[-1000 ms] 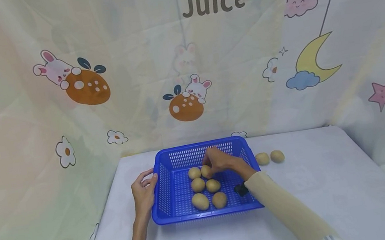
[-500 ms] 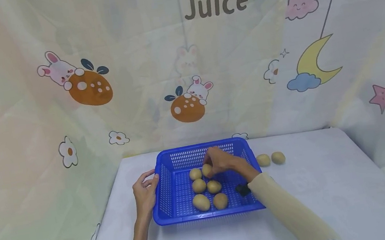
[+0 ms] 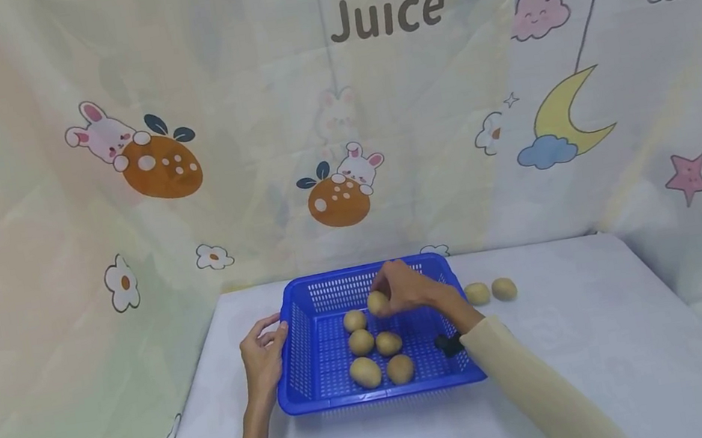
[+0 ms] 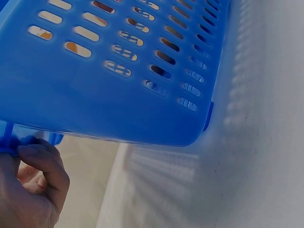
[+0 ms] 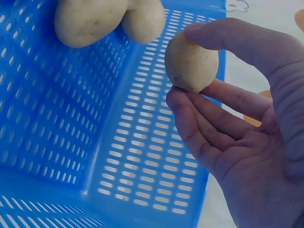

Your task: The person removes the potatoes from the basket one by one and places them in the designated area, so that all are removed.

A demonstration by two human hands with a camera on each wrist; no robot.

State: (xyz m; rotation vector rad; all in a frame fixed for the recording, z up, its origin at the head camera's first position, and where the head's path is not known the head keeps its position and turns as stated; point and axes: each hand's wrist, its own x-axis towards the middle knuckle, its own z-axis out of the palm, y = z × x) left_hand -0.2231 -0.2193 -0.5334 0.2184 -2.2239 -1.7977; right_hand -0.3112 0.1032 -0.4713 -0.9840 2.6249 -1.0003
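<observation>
Two loose potatoes (image 3: pixel 490 292) on white table (image 3: pixel 613 331), just right of blue basket (image 3: pixel 296 333); cartoon-print curtain (image 3: pixel 144 159) behind.

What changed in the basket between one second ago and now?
The right hand has lifted one potato off the basket floor, pinching it between thumb and fingertips; earlier that potato sat down beside the others under the hand. The left hand stays on the blue basket rim. Five potatoes in the basket and the two potatoes on the table have not moved.

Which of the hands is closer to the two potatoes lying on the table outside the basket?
Right. The right hand is inside the basket, near its right wall by the potatoes; the left hand is at the far wall.
</observation>
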